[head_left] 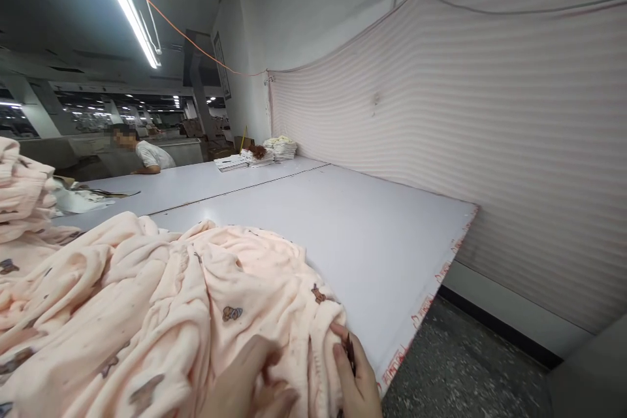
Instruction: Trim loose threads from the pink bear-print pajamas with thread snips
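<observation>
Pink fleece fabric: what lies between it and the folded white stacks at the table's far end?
Head view: just bare white tabletop, crossed by a panel seam, between the pink fleece fabric and the folded white stacks.

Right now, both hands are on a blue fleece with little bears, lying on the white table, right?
Not quite: the head view shows the fleece is pale peach, not blue. The left hand and right hand are on it, on the white table.
</observation>
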A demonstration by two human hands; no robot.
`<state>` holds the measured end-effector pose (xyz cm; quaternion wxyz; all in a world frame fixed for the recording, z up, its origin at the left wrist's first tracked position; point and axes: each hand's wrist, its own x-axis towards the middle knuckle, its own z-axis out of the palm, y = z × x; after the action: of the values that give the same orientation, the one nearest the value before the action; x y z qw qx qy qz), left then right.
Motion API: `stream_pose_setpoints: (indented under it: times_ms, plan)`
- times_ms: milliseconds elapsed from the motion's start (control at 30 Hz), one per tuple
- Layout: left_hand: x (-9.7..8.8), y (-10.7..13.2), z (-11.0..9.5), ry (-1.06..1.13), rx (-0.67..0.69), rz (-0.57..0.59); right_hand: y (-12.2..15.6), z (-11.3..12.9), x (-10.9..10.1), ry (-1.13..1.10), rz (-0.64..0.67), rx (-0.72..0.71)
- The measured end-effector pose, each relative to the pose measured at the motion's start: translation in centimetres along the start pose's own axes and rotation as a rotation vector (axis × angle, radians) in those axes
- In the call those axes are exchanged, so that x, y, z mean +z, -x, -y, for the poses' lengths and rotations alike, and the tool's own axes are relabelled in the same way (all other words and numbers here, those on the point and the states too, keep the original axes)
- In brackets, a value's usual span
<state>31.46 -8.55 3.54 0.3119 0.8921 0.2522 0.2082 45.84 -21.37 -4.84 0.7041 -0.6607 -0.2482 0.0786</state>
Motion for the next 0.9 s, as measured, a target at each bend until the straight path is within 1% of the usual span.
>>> stream_pose_setpoints:
  times_ms: [33, 67, 133, 200, 267, 333, 400, 433, 500, 567, 633, 733, 800, 833, 900]
  plan:
    - [1.1, -0.9, -1.7, 0.053, -0.069, 0.049, 0.5, 0.2, -0.1, 0.022, 0.006, -0.022]
    - [2.0, -1.6, -2.9, 0.090, -0.072, 0.081, 0.8, 0.3, -0.2, 0.055, 0.015, -0.048]
    - [3.1, -2.8, -4.3, 0.172, -0.067, 0.146, 0.8, 0.9, -0.6, 0.158, 0.040, -0.115]
    - [3.3, -3.5, -4.5, 0.300, -0.075, 0.215, 0.2, 1.7, -1.3, 0.317, 0.073, -0.201]
    - [2.9, -3.6, -4.1, 0.494, -0.141, 0.288, -0.7, 2.8, -2.2, 0.548, 0.105, -0.259]
    - [2.1, -3.3, -3.7, 0.701, -0.253, 0.346, -1.6, 4.0, -3.0, 0.810, 0.114, -0.285]
    - [1.6, -2.9, -3.7, 0.884, -0.389, 0.375, -1.9, 5.1, -3.6, 0.976, 0.114, -0.302]
    - [1.5, -2.7, -3.8, 0.961, -0.448, 0.380, -1.8, 5.6, -3.7, 0.986, 0.123, -0.312]
    - [1.4, -2.4, -4.0, 1.089, -0.534, 0.358, -1.2, 6.4, -3.7, 0.874, 0.165, -0.342]
    - [1.6, -2.2, -4.0, 1.175, -0.554, 0.323, -0.4, 6.8, -3.4, 0.710, 0.190, -0.382]
    - [1.7, -2.1, -3.9, 1.226, -0.530, 0.320, 0.4, 6.9, -2.9, 0.638, 0.190, -0.437]
    - [1.8, -2.0, -3.6, 1.268, -0.486, 0.357, 0.8, 6.9, -1.9, 0.727, 0.187, -0.528]
    - [1.7, -1.9, -3.5, 1.270, -0.481, 0.352, 0.6, 6.8, -1.3, 0.792, 0.198, -0.564]
    - [1.6, -1.9, -3.5, 1.260, -0.480, 0.350, 0.4, 6.9, -1.2, 0.798, 0.204, -0.559]
    - [1.5, -1.8, -3.4, 1.237, -0.478, 0.351, -0.1, 6.9, -1.2, 0.759, 0.218, -0.494]
